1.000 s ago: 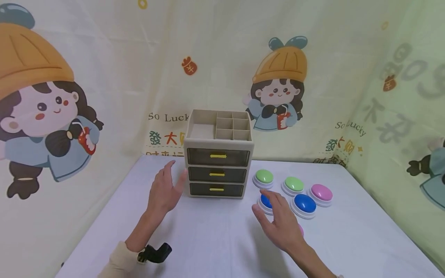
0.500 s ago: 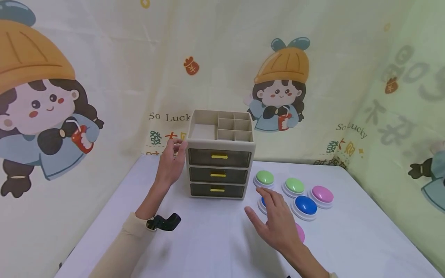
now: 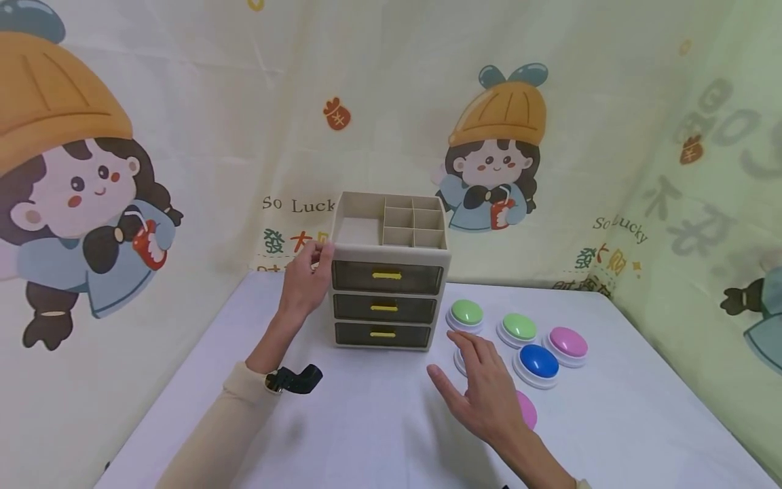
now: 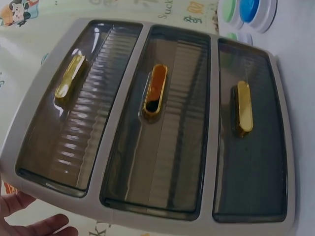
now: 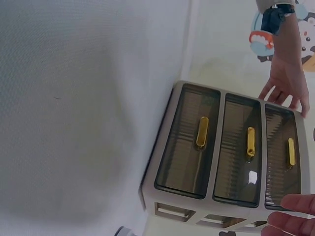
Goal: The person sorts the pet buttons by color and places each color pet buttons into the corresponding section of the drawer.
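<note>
A beige desk organizer stands on the white table, its three dark see-through drawers closed and each fitted with a gold handle. My left hand is at its upper left side, thumb by the front corner and fingers beside the side wall. In the right wrist view, that left hand is at the organizer's top end, fingers spread loosely. My right hand hovers holding nothing, fingers extended, in front of the push buttons. It hides most of one button and part of a pink button.
Right of the organizer stand two green buttons, a pink button and a blue button on white bases. The organizer's top tray has several compartments. A printed curtain hangs behind the table and along its sides.
My left hand has moved up and forward to the organizer's upper left side. My right hand has shifted slightly left and stays raised. The drawers look the same.
</note>
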Available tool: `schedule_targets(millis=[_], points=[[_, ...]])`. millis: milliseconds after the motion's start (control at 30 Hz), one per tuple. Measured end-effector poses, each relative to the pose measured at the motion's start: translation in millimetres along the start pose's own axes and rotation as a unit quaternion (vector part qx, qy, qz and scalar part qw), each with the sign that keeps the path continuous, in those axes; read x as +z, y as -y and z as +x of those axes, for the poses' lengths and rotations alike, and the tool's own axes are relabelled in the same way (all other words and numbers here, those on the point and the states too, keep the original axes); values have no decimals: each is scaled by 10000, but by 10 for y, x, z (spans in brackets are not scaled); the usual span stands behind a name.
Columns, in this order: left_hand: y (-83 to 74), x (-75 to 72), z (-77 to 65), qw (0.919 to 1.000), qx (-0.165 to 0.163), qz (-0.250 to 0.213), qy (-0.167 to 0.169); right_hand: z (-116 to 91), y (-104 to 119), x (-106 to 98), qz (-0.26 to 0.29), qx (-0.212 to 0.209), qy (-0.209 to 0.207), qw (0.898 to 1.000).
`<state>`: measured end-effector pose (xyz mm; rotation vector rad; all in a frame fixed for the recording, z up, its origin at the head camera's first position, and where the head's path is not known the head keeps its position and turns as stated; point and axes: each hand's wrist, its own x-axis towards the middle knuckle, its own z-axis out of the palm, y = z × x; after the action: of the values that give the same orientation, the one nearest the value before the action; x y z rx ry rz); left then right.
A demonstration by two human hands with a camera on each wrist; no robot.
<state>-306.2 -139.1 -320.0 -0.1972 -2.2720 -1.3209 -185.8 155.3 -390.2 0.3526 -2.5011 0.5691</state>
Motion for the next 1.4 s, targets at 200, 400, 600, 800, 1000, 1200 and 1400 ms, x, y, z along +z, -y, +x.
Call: schedule_targets(millis=[200,400,600,800,1000,1200,1400], points=[[41,-36,76,10000,25,-68,-20,-5,-11,14,79,-109,-77,9999],[65,-70,116,9990,-65,-369,226,9,22,24,465,-200,-84,9987],[92,-142,171,9947,-144,-771,670,115,165,46,1566,-64,222,9874],[115,-219,213,9885,-237,-935,1162,285,319,73,3002,827,1040,9446],[139,-266,250,9823,-266,-978,1578,448,388,104,4257,1452,1846,8739],[149,-306,258,9820,-1,-626,1783,498,403,120,4633,1743,2279,8385],[122,-390,177,9821,210,-378,1832,496,399,119,4735,1850,2417,8265]])
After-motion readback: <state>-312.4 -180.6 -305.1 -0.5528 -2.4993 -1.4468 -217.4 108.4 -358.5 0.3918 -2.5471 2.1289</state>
